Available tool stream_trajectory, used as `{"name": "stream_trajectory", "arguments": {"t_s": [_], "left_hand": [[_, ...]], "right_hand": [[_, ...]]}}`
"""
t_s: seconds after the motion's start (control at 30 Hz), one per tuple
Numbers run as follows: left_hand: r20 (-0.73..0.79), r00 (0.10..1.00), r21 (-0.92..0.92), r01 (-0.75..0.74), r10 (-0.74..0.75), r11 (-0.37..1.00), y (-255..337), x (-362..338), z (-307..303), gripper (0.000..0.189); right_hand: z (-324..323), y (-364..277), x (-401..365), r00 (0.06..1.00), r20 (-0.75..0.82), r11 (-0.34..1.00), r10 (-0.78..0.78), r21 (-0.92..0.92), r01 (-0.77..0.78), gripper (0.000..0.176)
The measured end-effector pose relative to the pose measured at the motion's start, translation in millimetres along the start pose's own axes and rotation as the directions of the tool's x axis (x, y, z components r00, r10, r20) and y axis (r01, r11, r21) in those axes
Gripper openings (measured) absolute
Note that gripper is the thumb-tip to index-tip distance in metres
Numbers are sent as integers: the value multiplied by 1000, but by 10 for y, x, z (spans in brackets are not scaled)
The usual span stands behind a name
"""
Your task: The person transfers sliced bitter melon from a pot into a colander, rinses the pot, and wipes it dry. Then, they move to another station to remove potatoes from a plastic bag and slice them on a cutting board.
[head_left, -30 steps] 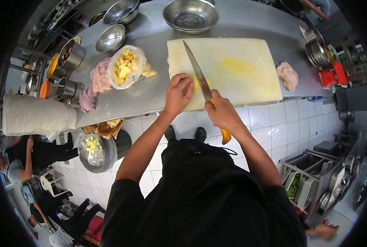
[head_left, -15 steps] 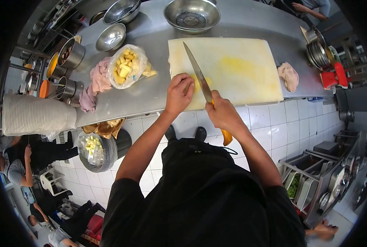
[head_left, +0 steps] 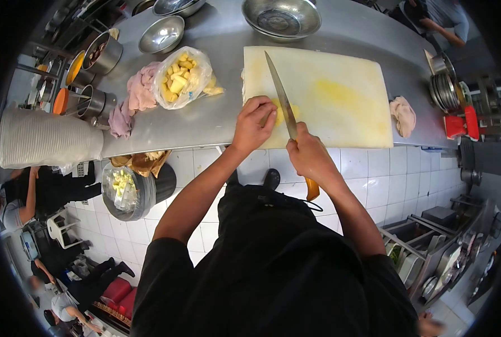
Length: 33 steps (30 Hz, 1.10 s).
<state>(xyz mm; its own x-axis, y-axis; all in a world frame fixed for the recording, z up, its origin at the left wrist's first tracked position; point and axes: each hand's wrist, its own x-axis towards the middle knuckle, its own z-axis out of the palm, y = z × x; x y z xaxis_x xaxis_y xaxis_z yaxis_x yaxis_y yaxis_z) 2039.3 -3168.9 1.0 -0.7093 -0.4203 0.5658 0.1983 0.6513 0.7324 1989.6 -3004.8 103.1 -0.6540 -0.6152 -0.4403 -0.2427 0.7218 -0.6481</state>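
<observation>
My right hand [head_left: 312,153] is closed round the orange handle of a long kitchen knife [head_left: 282,92]. Its blade points away from me, slanting up and left over the white cutting board [head_left: 351,115]. Left of the blade, my left hand [head_left: 254,124] is curled at the board's near left corner, fingertips drawn in towards the thumb. Whatever those fingers may hold is hidden. Yellow stains mark the board, including a patch beside my left fingertips. A clear plastic bag [head_left: 183,78] of peeled yellow chunks lies open to the left of the board.
Pink cloths [head_left: 142,87] and a metal bowl [head_left: 161,35] lie left; a larger bowl [head_left: 281,18] stands behind the board. To the right are another cloth [head_left: 403,116] and a red object [head_left: 462,123]. Below the counter's left edge sits a lined bin [head_left: 128,196]. Other people are nearby.
The view has shifted, so the counter and its things sit farther right and slightly higher at the board. Both hands and the knife keep nearly the same pose over the board.
</observation>
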Motion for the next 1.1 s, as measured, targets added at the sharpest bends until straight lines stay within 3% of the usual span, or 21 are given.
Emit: {"name": "stream_trajectory", "arguments": {"t_s": [0.23, 1.1], "left_hand": [[18, 1000, 40, -6, 5, 999, -1, 34, -27, 11], [8, 1000, 34, -18, 18, 999, 10, 1, -4, 12]], "right_hand": [[195, 110, 394, 999, -34, 999, -34, 10, 35, 27], [0, 54, -86, 1000, -28, 998, 4, 64, -2, 28]]}}
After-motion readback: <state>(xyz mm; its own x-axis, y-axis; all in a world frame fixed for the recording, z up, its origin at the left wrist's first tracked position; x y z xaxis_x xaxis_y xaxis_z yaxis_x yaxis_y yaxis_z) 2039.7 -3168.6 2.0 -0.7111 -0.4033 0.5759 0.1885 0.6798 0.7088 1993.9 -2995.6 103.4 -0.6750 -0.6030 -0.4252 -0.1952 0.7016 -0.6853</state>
